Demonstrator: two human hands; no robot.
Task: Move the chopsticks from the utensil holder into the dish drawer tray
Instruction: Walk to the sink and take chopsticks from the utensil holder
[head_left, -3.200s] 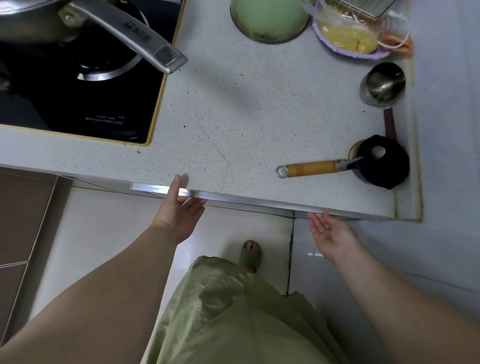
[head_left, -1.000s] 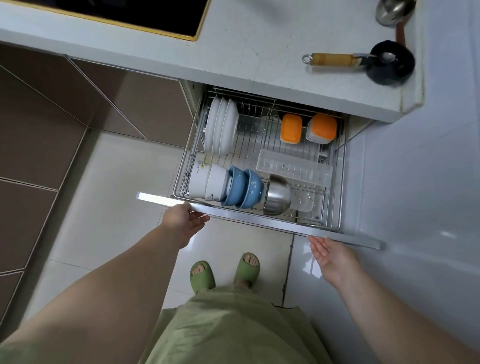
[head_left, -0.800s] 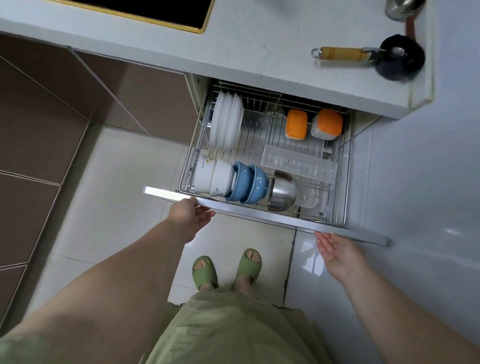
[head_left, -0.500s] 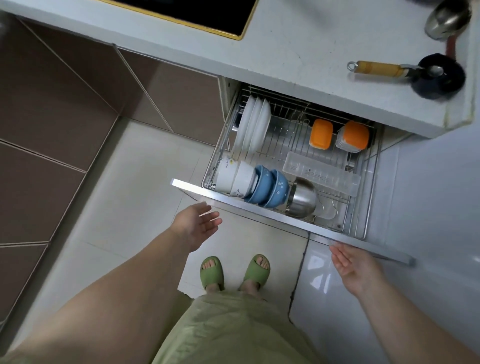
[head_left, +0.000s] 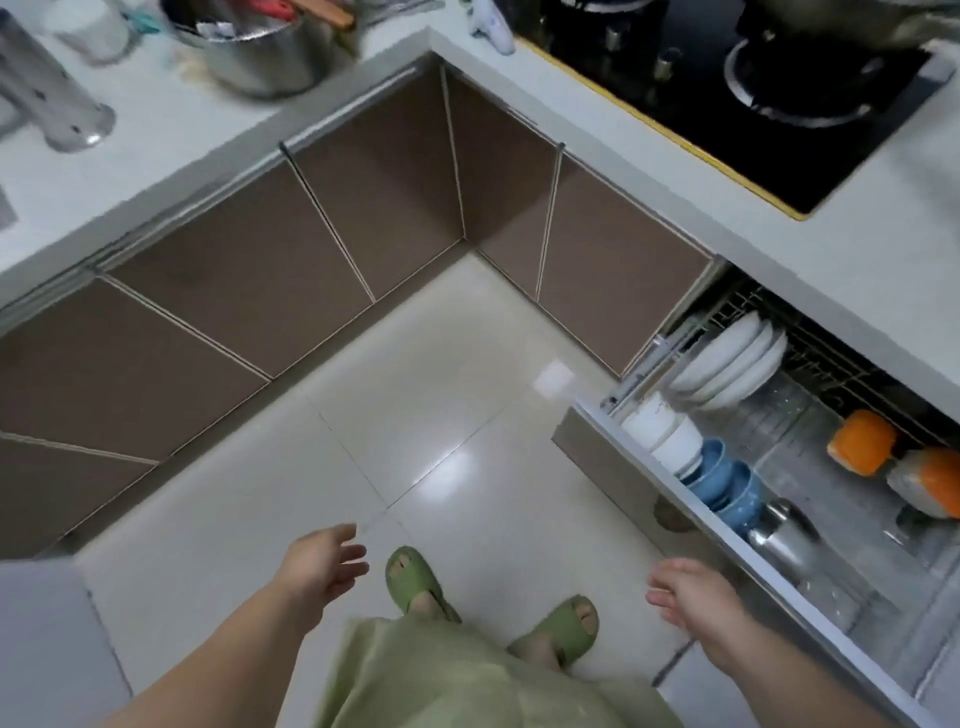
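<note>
Already the dish drawer (head_left: 618, 470) stood pulled out, at the right of the view below the stove (head_left: 753, 98). Inside it, white plates (head_left: 727, 364) stood on edge at the back, white and blue bowls (head_left: 701, 467) lined the front rail, and two orange-lidded tubs (head_left: 862, 441) sat further in. Both hands hung empty over the floor: the left hand (head_left: 324, 564) well away from the drawer, fingers loosely spread, and the right hand (head_left: 691, 587) just beside the drawer front, also open and holding nothing.

No chopsticks could be made out. A metal pot (head_left: 260, 57) on the table, far across from the drawer, held blurred handles, and a perforated steel cylinder (head_left: 47, 98) stood beside it; either might be the utensil holder, but I cannot tell which. Chopsticks would likely be light, stiff and smooth, prone to sliding apart, so gathering them as a bundle and pinching near the middle seems the safest hold.
</note>
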